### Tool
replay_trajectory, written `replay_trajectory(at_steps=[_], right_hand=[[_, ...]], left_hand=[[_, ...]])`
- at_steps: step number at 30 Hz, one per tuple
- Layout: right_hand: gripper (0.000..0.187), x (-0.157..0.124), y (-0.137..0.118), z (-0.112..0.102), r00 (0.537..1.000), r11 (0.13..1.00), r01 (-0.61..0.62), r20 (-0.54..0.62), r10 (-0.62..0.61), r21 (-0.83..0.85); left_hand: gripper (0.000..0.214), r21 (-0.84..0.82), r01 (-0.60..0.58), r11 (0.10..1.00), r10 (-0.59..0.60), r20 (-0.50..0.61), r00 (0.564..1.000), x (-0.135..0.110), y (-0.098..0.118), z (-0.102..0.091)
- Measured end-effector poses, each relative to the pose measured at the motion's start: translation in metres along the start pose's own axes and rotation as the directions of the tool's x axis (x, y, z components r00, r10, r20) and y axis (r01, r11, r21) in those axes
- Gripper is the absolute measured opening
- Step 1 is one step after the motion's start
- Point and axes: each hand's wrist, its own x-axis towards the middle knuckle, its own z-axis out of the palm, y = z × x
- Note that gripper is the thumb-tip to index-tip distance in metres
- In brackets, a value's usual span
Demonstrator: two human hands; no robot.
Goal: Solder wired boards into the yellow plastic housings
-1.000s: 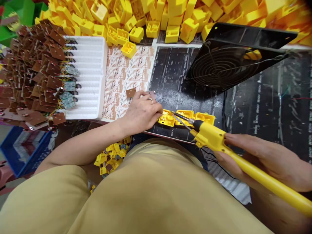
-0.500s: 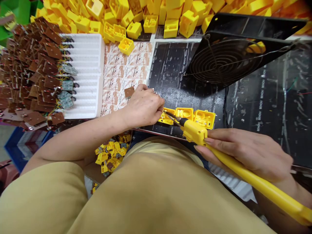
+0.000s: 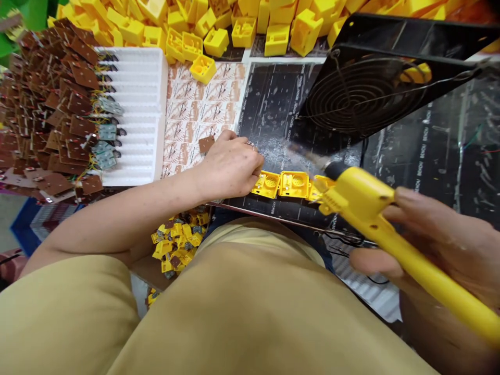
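Three open yellow plastic housings (image 3: 292, 185) lie in a row at the near edge of the black mat (image 3: 273, 104). My left hand (image 3: 230, 166) rests curled beside the leftmost housing, fingers bent against it; a small brown circuit board (image 3: 205, 144) pokes out by its knuckles. My right hand (image 3: 441, 245) is closed round the handle of a yellow soldering iron (image 3: 375, 213). The iron's metal tip is blurred, lifted up and to the right of the housings.
A black fan with a wire grille (image 3: 363, 99) leans at the back right. A heap of yellow housings (image 3: 242, 26) fills the back. Brown circuit boards (image 3: 50, 104) pile beside a white foam tray (image 3: 136, 114) at left. Finished yellow parts (image 3: 179, 247) lie below the table edge.
The soldering iron has pulled away from the leftmost housing, up and to the right, and is now blurred. My left hand stays beside the housings.
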Motion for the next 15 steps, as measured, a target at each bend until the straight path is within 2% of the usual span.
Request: replay_trajectory(at_steps=[2, 4, 6, 10, 13, 15], right_hand=[[0.057, 0.011, -0.006, 0.005, 0.997, 0.996, 0.08, 0.011, -0.08, 0.028], [0.038, 0.02, -0.007, 0.013, 0.99, 0.99, 0.14, 0.02, -0.14, 0.016], [0.021, 0.026, -0.003, 0.025, 0.985, 0.984, 0.173, 0.012, -0.172, -0.043], [0.026, 0.031, 0.005, 0.056, 0.976, 0.972, 0.215, -0.023, -0.218, -0.093], [0.026, 0.037, 0.0, 0.086, 0.97, 0.965, 0.24, -0.025, -0.244, -0.105], [0.022, 0.043, -0.007, 0.104, 0.97, 0.964, 0.234, -0.034, -0.24, -0.124]], left_hand=[[0.023, 0.028, -0.008, 1.0, 0.008, -0.024, 1.0, -0.004, -0.001, 0.001], [0.025, 0.061, -0.026, 0.998, 0.031, -0.082, 0.996, -0.011, -0.003, 0.002], [0.027, 0.047, -0.046, 0.998, 0.055, -0.195, 0.979, -0.021, -0.008, 0.006], [0.02, -0.193, -0.109, 0.975, 0.013, -0.443, 0.896, -0.04, -0.02, 0.022], [0.017, -0.329, -0.142, 0.933, -0.058, -0.529, 0.846, -0.046, -0.023, 0.034], [0.016, -0.307, -0.125, 0.944, -0.068, -0.549, 0.833, -0.049, -0.021, 0.037]])
